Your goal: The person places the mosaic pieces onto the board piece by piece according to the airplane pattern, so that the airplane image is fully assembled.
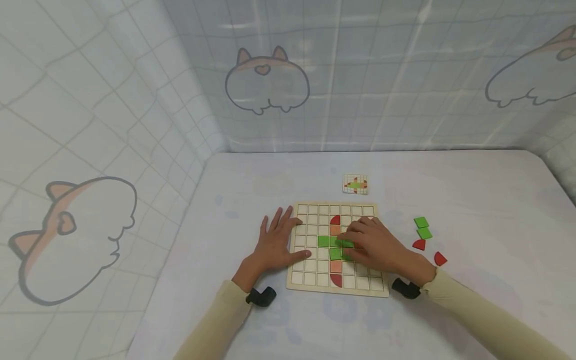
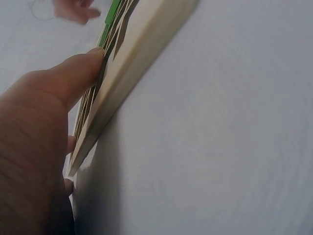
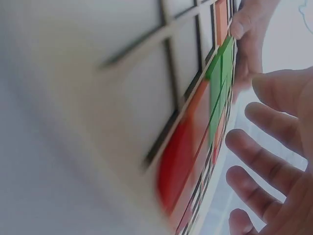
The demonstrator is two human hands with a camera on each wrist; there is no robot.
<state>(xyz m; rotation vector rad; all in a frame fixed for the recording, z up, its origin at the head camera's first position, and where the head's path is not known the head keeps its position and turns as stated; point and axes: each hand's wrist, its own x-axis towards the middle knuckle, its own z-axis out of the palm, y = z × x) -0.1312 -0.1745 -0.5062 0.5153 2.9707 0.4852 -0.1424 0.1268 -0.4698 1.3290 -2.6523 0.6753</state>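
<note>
A wooden grid board [image 1: 311,278] lies flat on the table, its squares partly filled with flat tiles. Green squares [image 1: 323,241] sit at its middle, with an orange square [image 1: 336,266] and a red quarter-circle [image 1: 335,280] below them and another such pair above. At the board's left edge rests my left hand [image 1: 274,247], fingers spread, its thumb lying on the grid. My right hand [image 1: 378,245] is over the green tiles and hides part of the board's right side. In the right wrist view its fingers [image 3: 259,154] are loosely bent and hold nothing.
Beyond the board lies a small pattern card [image 1: 355,184]. To the right are two loose green squares [image 1: 421,222] and two red quarter-circles [image 1: 440,258]. A wall covering [image 1: 382,75] rises behind the table's far edge.
</note>
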